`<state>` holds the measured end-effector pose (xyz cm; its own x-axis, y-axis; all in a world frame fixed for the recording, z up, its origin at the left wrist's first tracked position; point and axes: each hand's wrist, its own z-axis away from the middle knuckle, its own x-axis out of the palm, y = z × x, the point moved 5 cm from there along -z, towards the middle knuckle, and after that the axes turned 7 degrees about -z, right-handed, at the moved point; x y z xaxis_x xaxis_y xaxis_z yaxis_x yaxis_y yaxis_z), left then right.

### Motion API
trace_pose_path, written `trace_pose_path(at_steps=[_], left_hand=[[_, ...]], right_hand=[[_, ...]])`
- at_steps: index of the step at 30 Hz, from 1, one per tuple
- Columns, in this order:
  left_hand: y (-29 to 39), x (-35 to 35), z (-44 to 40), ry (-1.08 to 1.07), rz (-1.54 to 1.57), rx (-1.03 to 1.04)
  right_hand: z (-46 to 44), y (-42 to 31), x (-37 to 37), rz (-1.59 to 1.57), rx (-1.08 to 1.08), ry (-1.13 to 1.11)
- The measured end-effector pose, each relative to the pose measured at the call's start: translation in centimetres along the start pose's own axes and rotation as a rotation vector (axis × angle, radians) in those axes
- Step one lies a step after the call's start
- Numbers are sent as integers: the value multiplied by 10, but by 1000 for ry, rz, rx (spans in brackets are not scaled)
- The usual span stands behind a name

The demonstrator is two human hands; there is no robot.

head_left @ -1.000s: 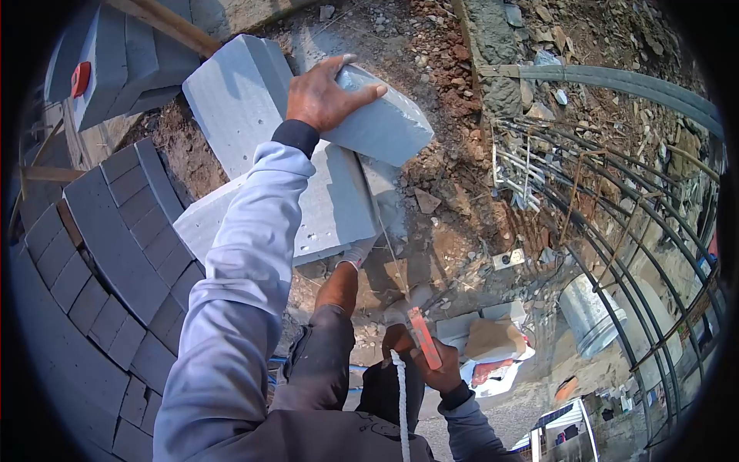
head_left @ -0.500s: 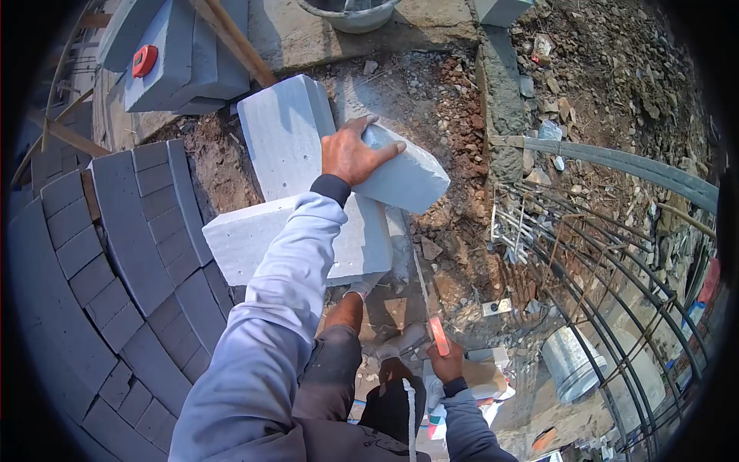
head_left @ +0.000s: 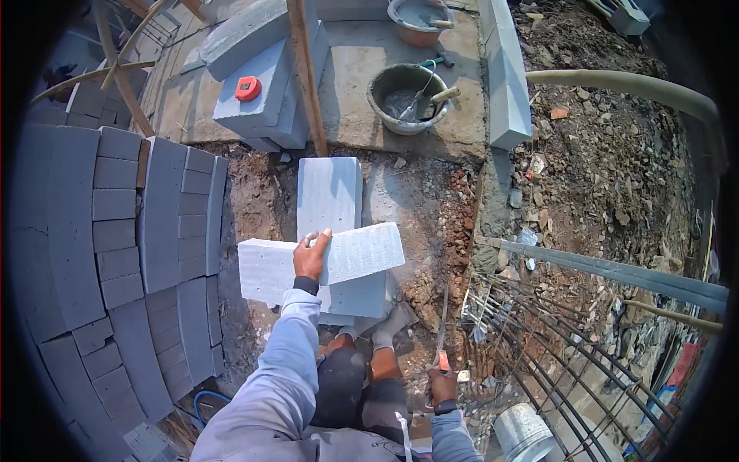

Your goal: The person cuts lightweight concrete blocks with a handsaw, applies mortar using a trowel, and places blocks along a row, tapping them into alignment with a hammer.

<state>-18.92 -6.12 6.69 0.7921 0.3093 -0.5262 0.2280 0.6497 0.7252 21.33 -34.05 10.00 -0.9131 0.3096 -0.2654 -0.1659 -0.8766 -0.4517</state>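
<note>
My left hand [head_left: 309, 259] grips the left end of a cut light-grey concrete block [head_left: 362, 252], thumb and fingers over its edge. This piece lies at a slant on top of another pale block [head_left: 265, 269]. A third block [head_left: 329, 189] lies just beyond it, lengthwise. Low on the right, my right hand [head_left: 442, 386] is closed around the orange handle of a hand saw [head_left: 443, 323]. Its long thin blade points forward, apart from the blocks.
Stacked grey blocks [head_left: 73, 223] line the left. Ahead, a red tape measure [head_left: 247, 88] sits on blocks beside a wooden post [head_left: 308, 77]. A mortar bucket [head_left: 375, 108] stands behind. Tied rebar [head_left: 570, 362], rubble [head_left: 593, 169] and a white bucket [head_left: 523, 433] are on the right.
The cut block has turned from slanting down rightward to rising slightly rightward, with my left hand still on it. The view has shifted, showing more ground ahead. My right hand keeps the saw.
</note>
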Motion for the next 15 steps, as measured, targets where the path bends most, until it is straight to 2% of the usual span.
trace_pose_path(at_steps=[3, 6, 8, 10, 12, 15], left_hand=[[6, -32, 26, 6, 264, -124], [4, -42, 45, 7, 498, -99], [19, -48, 75, 1, 588, -215], [13, -37, 90, 16, 759, -298], [16, -23, 105, -57, 900, -384], [42, -10, 120, -7, 987, -391]], right_hand=[[19, -53, -13, 43, 46, -97], [24, -117, -19, 132, -66, -135], [29, -145, -27, 191, -171, -131], [20, -161, -29, 164, -146, -173], [6, -178, -29, 169, -189, -189], [34, -239, -9, 24, -240, -252]])
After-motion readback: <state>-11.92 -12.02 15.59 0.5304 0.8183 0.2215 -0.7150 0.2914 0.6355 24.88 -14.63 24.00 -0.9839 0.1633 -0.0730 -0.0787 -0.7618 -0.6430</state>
